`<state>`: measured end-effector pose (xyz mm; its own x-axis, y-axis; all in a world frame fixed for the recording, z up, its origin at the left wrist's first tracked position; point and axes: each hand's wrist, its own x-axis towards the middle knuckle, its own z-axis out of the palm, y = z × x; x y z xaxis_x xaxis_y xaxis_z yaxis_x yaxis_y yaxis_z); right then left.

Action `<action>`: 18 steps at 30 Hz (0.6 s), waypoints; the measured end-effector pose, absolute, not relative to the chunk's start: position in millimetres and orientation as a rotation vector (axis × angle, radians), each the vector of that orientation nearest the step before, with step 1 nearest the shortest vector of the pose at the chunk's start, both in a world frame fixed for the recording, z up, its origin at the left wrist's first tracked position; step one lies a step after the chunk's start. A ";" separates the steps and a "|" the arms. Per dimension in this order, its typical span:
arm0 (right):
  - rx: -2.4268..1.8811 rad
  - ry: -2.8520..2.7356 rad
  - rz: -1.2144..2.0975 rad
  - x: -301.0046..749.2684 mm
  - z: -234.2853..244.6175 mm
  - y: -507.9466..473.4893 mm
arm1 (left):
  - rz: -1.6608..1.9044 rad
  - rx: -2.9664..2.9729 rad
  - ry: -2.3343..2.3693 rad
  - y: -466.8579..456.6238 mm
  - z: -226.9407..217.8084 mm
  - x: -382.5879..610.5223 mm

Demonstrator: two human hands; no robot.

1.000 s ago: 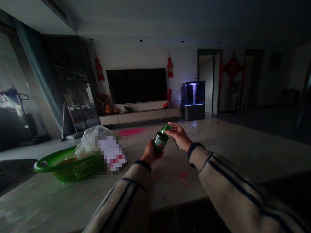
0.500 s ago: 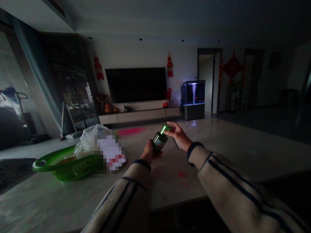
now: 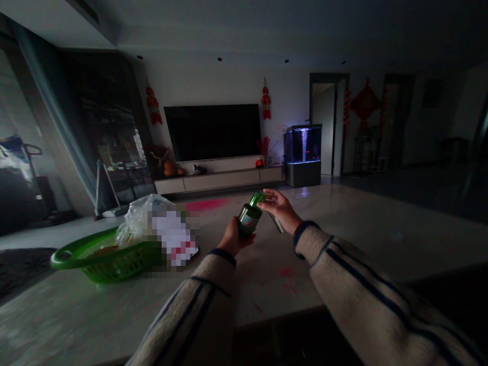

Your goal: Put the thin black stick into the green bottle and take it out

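A green glass bottle [image 3: 249,217] is tilted away from me above the pale table [image 3: 343,239]. My left hand [image 3: 233,239] is wrapped round its lower body. My right hand [image 3: 277,207] is closed over the bottle's neck and top, fingers pinched at the cap end. A thin dark metal tool [image 3: 277,224] sticks out under the right palm; I cannot tell what it is. Both arms wear cream sleeves with dark stripes.
A green plastic basket [image 3: 91,256] holding a crumpled clear bag [image 3: 143,218] stands on the table's left. Red smears [image 3: 284,274] mark the tabletop. Beyond are a TV [image 3: 213,132], a low cabinet, a lit aquarium [image 3: 304,147] and a doorway. The room is dim.
Both hands and the bottle have risen slightly and shifted a little left. The bottle's tilt and both grips look the same.
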<state>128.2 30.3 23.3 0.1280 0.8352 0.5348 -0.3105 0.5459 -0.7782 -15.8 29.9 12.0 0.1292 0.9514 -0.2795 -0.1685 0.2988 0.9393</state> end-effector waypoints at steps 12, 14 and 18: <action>-0.531 -1.194 0.942 127.5 26.6 26.9 | 1.022 0.929 1.194 29.4 11.6 -15.8; -0.536 -1.209 0.925 127.0 26.1 26.4 | 1.004 0.938 1.214 29.8 9.9 -14.0; -0.567 -1.235 0.903 125.8 25.9 22.9 | 0.974 0.953 1.234 29.2 8.0 -10.5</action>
<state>125.8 22.9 25.9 0.0673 0.8312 0.5519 -0.2735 0.5473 -0.7910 -10.5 29.2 8.0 0.0755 0.9510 -0.2998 -0.0710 0.3051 0.9497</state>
